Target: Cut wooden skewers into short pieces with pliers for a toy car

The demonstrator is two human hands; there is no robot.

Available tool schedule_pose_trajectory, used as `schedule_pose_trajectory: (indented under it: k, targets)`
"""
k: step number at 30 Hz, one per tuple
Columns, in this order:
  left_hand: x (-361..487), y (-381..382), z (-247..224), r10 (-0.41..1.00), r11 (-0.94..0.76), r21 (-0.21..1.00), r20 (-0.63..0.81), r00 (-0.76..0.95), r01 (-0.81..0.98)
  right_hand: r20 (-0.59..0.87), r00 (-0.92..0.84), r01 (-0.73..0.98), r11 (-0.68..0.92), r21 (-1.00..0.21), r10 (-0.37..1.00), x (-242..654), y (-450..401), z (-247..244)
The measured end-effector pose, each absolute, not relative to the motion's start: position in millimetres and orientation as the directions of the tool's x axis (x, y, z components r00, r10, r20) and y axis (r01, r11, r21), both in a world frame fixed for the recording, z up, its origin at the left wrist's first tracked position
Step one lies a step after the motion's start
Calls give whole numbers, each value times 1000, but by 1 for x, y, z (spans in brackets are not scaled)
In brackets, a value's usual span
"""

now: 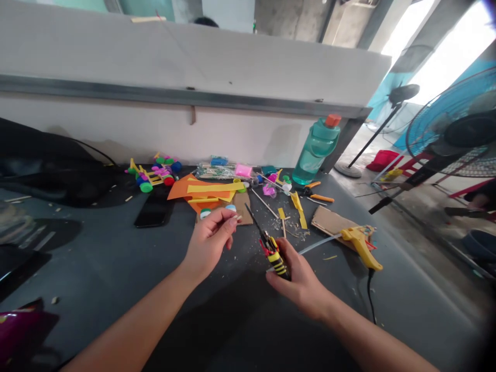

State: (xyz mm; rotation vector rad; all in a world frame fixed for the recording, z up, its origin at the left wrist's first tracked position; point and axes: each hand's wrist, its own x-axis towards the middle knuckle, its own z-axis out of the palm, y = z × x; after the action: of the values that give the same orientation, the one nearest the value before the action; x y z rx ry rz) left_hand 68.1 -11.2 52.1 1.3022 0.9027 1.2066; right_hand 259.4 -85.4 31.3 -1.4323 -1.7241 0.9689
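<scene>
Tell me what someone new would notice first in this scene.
The right hand gripping a yellow-and-black striped screwdriver draws the eye at centre, with the left hand raised beside it. Just beyond lie orange and yellow craft sheets, while a teal water bottle and yellow hot glue gun stand out rightward.

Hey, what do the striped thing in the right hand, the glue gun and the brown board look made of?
The striped craft piece looks like layered yellow and black paper or craft foam, matte, though it's too small to be sure. The glue gun looks like glossy moulded yellow plastic, smooth and rounded. The brown board looks like plain cardboard, matte with dull cut edges.
</scene>
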Motion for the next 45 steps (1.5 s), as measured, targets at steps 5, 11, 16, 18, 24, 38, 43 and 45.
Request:
schedule_pose_trajectory:
  k: [5, 11, 16, 18, 24, 38, 43, 45]
  targets:
    - [68, -11, 52, 969, -92, 978, 131, 210, -186, 84, -155, 696, 169, -698, 984, 256, -88, 33]
    - [66, -12, 51, 963, -89, 968, 143, 228, -234, 210, -138, 784, 236, -574, 968, 257, -87, 25]
    - [64, -11, 50, 962, -93, 961, 155, 226, -261, 208, -137, 796, 233, -559, 968, 258, -87, 24]
    - [63, -10, 50, 960, -99, 960, 161, 228, -262, 198, -141, 796, 230, -560, 970, 258, -87, 25]
    - [61, -8, 51, 960, -98, 957, 164, 229, -274, 172, -151, 802, 222, -555, 973, 257, -89, 25]
    - [64, -9, 52, 978, -16, 938, 86, 188, -348, 146, -164, 797, 218, -563, 976, 254, -91, 24]
    - [65, -9, 52, 977, 37, 925, 47, 209, -379, 141, -155, 800, 208, -563, 978, 254, -91, 23]
    - [65, -8, 52, 972, 67, 914, 31, 234, -401, 138, -154, 798, 206, -566, 978, 254, -91, 23]
